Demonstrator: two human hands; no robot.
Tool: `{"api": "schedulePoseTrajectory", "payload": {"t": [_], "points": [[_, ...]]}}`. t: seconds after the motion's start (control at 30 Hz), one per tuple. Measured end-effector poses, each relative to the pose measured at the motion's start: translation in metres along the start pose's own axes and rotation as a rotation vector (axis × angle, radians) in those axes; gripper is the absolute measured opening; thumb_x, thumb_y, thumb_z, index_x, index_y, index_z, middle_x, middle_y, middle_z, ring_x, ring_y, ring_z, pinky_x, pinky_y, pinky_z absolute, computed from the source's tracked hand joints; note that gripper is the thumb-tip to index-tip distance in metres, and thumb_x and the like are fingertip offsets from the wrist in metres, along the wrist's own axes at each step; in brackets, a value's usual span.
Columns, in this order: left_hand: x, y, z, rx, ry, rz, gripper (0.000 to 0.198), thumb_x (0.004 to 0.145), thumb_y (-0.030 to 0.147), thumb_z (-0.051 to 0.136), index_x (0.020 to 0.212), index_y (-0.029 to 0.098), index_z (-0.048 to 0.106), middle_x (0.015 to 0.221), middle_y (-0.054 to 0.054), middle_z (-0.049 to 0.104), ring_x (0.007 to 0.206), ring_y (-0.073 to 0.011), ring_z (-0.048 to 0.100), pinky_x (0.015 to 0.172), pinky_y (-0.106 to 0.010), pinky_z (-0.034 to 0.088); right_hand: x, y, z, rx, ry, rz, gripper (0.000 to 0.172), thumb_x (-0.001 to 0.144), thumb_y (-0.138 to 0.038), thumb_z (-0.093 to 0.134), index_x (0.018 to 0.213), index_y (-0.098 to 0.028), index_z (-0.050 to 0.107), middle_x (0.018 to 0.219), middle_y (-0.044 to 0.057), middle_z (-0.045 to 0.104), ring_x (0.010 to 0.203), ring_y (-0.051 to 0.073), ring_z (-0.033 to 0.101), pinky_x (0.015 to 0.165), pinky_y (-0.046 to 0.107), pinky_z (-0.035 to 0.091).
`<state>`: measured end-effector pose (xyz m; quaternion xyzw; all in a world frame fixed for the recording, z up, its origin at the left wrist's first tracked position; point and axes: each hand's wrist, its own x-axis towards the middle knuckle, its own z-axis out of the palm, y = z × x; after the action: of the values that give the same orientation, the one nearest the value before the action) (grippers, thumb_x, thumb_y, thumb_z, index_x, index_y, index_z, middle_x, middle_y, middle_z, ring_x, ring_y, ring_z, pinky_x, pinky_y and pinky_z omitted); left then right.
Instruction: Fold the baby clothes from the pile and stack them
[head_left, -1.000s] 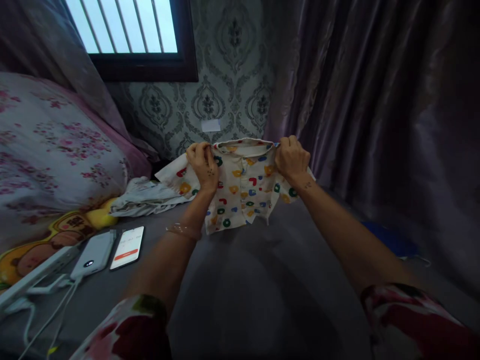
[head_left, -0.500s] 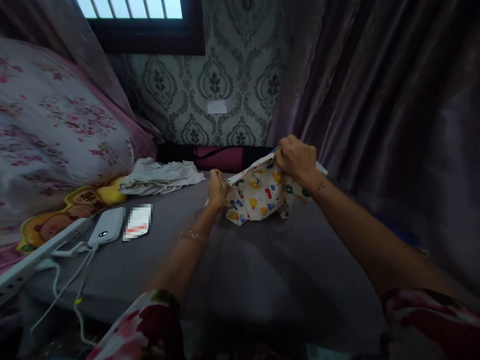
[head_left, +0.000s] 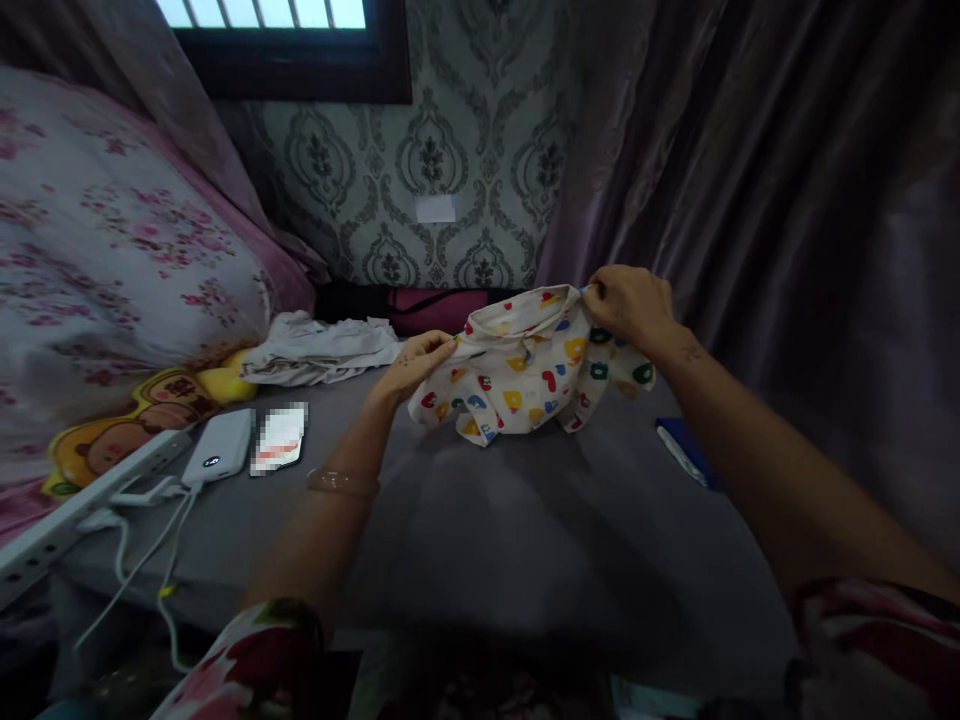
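A small white shirt [head_left: 529,375] with a red, yellow, blue and green print hangs stretched between my two hands, its lower part close over the grey surface. My left hand [head_left: 418,360] pinches it at the left shoulder beside the neckline. At the other shoulder, my right hand [head_left: 634,300] grips the cloth, with the thumb and fingers closed on it. The neck opening faces up between the hands, and the sleeves droop on each side.
Crumpled white cloth [head_left: 322,348] lies behind my left hand. On the left are a white power bank [head_left: 221,445], a blurred-out phone-like object [head_left: 279,438], a power strip [head_left: 97,510] with cables and a yellow cushion [head_left: 135,425]. A folded blue item [head_left: 686,450] lies right on the grey surface [head_left: 525,540].
My hands have moved apart, the left going left and the right going right. The shirt has spread out, and its neckline and sleeves now show.
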<state>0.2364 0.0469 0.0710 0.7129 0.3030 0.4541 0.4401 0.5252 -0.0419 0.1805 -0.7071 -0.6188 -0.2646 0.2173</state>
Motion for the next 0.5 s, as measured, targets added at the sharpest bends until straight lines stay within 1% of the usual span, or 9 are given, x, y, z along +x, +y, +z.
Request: {"api": "schedulePoseTrajectory", "payload": {"t": [0.07, 0.13, 0.23, 0.3, 0.33, 0.4, 0.43, 0.5], "points": [[0.0, 0.007, -0.002, 0.105, 0.14, 0.072, 0.022, 0.084, 0.039, 0.056, 0.084, 0.018, 0.062, 0.076, 0.0, 0.059, 0.071, -0.0129, 0.053, 0.065, -0.022, 0.044, -0.004, -0.006, -0.01, 0.015, 0.04, -0.025, 0.029, 0.089, -0.029, 0.041, 0.098, -0.019, 0.067, 0.104, 0.012, 0.068, 0.098, 0.029, 0.058, 0.075, 0.036, 0.04], [-0.003, 0.018, 0.0, 0.22, 0.347, 0.182, 0.02, 0.09, 0.033, 0.048, 0.086, 0.019, 0.061, 0.079, 0.0, 0.058, 0.077, -0.0138, 0.054, 0.071, -0.023, 0.045, -0.011, -0.014, -0.023, 0.027, 0.075, -0.051, 0.03, 0.09, -0.03, 0.04, 0.1, -0.02, 0.066, 0.105, 0.011, 0.067, 0.099, 0.029, 0.057, 0.074, 0.036, 0.04], [-0.017, 0.043, 0.003, 0.409, 0.686, 0.35, 0.022, 0.095, 0.031, 0.041, 0.093, 0.02, 0.061, 0.087, -0.002, 0.058, 0.091, -0.0165, 0.055, 0.085, -0.029, 0.044, -0.028, -0.026, -0.046, 0.024, 0.151, -0.08, 0.031, 0.091, -0.03, 0.039, 0.103, -0.02, 0.066, 0.105, 0.011, 0.067, 0.098, 0.028, 0.059, 0.072, 0.035, 0.04], [-0.032, 0.064, 0.0, 0.557, 0.845, 0.465, 0.026, 0.097, 0.032, 0.04, 0.098, 0.02, 0.062, 0.092, -0.005, 0.057, 0.099, -0.0193, 0.053, 0.093, -0.036, 0.041, -0.043, -0.031, -0.065, 0.005, 0.221, -0.113, 0.031, 0.091, -0.028, 0.039, 0.102, -0.019, 0.066, 0.105, 0.01, 0.068, 0.095, 0.026, 0.061, 0.071, 0.034, 0.041], [-0.04, 0.075, -0.004, 0.643, 0.899, 0.526, 0.028, 0.098, 0.033, 0.039, 0.101, 0.019, 0.063, 0.092, -0.006, 0.056, 0.1, -0.0208, 0.053, 0.096, -0.04, 0.04, -0.05, -0.032, -0.075, -0.005, 0.258, -0.137, 0.031, 0.091, -0.028, 0.039, 0.102, -0.019, 0.067, 0.104, 0.01, 0.068, 0.093, 0.025, 0.062, 0.07, 0.033, 0.041], [-0.056, 0.097, -0.015, 0.809, 0.971, 0.638, 0.029, 0.097, 0.035, 0.04, 0.104, 0.02, 0.064, 0.091, -0.007, 0.055, 0.1, -0.0233, 0.053, 0.098, -0.048, 0.038, -0.063, -0.031, -0.097, -0.008, 0.33, -0.188, 0.031, 0.09, -0.028, 0.04, 0.099, -0.019, 0.068, 0.102, 0.009, 0.07, 0.091, 0.025, 0.064, 0.07, 0.033, 0.043], [-0.062, 0.109, -0.022, 0.888, 0.987, 0.683, 0.028, 0.096, 0.035, 0.042, 0.105, 0.022, 0.064, 0.091, -0.007, 0.054, 0.101, -0.0244, 0.053, 0.1, -0.051, 0.036, -0.068, -0.03, -0.108, -0.003, 0.355, -0.211, 0.031, 0.09, -0.029, 0.04, 0.099, -0.02, 0.068, 0.1, 0.009, 0.07, 0.091, 0.025, 0.064, 0.07, 0.034, 0.044], [-0.069, 0.135, -0.037, 1.024, 0.982, 0.737, 0.024, 0.094, 0.036, 0.045, 0.106, 0.029, 0.065, 0.093, -0.006, 0.055, 0.106, -0.0267, 0.053, 0.106, -0.054, 0.03, -0.073, -0.027, -0.129, 0.016, 0.387, -0.239, 0.031, 0.089, -0.031, 0.042, 0.099, -0.022, 0.07, 0.099, 0.008, 0.071, 0.09, 0.025, 0.066, 0.071, 0.035, 0.047]]}}
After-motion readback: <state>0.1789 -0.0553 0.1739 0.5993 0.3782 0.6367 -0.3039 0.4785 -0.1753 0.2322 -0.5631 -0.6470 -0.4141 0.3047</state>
